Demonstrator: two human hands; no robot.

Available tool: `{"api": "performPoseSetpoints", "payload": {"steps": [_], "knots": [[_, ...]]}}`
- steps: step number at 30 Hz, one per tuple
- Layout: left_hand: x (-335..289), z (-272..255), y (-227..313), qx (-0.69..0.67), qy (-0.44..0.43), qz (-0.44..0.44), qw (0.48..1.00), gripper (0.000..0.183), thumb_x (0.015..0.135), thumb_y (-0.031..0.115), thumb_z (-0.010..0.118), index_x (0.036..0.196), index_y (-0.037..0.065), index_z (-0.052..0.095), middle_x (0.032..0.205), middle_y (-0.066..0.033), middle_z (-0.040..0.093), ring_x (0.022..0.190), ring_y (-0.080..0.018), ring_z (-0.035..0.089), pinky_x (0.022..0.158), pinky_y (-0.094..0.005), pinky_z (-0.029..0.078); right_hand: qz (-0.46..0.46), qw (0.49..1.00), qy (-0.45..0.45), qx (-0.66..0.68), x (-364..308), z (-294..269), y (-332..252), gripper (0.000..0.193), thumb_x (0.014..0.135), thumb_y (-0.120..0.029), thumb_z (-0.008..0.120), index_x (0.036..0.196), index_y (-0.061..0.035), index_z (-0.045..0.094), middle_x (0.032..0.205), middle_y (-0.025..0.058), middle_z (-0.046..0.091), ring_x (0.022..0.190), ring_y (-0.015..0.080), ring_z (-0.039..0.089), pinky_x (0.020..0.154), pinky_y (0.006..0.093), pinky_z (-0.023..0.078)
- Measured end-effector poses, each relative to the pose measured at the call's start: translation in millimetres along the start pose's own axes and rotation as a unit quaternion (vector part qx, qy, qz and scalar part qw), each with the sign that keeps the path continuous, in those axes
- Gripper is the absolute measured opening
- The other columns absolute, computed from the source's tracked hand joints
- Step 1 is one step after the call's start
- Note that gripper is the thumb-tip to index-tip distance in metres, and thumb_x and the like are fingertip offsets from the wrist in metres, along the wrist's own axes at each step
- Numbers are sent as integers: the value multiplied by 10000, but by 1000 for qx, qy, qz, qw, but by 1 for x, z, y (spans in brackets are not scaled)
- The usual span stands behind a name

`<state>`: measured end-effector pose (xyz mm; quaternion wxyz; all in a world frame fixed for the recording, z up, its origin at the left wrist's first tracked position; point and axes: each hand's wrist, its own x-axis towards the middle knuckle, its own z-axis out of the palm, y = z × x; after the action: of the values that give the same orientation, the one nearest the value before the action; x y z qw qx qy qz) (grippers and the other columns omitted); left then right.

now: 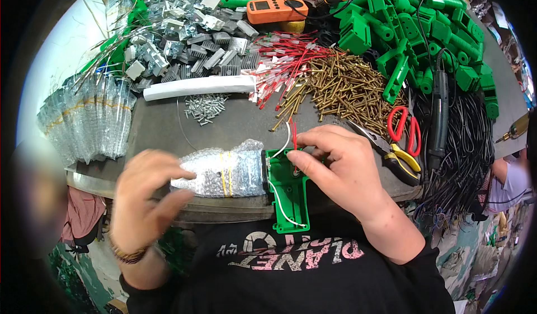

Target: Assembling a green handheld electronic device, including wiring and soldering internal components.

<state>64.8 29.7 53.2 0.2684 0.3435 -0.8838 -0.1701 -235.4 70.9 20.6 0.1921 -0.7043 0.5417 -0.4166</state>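
Note:
A green plastic housing half (289, 194) lies open-side up at the table's front edge. Joined to its left side is a part wrapped in clear bubble wrap (246, 174) with yellow bands. White wires (281, 200) run out of the housing's left edge, one down into its lower section. My right hand (349, 171) is over the housing's right side, thumb and forefinger closed on a red wire (295, 130). My left hand (146, 194), slightly blurred, has its fingers apart at the left end of the bubble wrap. Whether it touches the wrap I cannot tell.
Behind lie small screws (205, 109), a white tube (198, 87), metal heat sinks (224, 54), red-wired parts (279, 62), brass screws (347, 87) and green housings (414, 29). Pliers (401, 163), red-handled scissors (398, 125) and black cables (461, 140) sit right; bubble-wrapped pieces (92, 118) left.

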Motion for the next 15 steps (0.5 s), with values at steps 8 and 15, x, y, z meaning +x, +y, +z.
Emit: {"api": "performPoseSetpoints", "payload": {"steps": [8, 15], "knots": [[64, 82, 29, -159, 0, -32, 987, 200, 803, 92, 759, 976, 1, 717, 947, -124, 722, 894, -244, 675, 844, -357, 510, 163, 972, -24, 170, -5, 3, 3, 156, 862, -118, 740, 959, 3, 723, 821, 121, 719, 682, 155, 686, 619, 285, 521], [56, 92, 22, -307, 47, -66, 948, 163, 900, 62, 708, 1032, -31, 733, 936, -123, 721, 865, -177, 662, 797, -287, 509, 92, 982, -33, 160, 0, 6, -1, 141, 872, -103, 725, 962, 6, 718, 798, 113, 709, 672, 158, 676, 615, 284, 516]]}}
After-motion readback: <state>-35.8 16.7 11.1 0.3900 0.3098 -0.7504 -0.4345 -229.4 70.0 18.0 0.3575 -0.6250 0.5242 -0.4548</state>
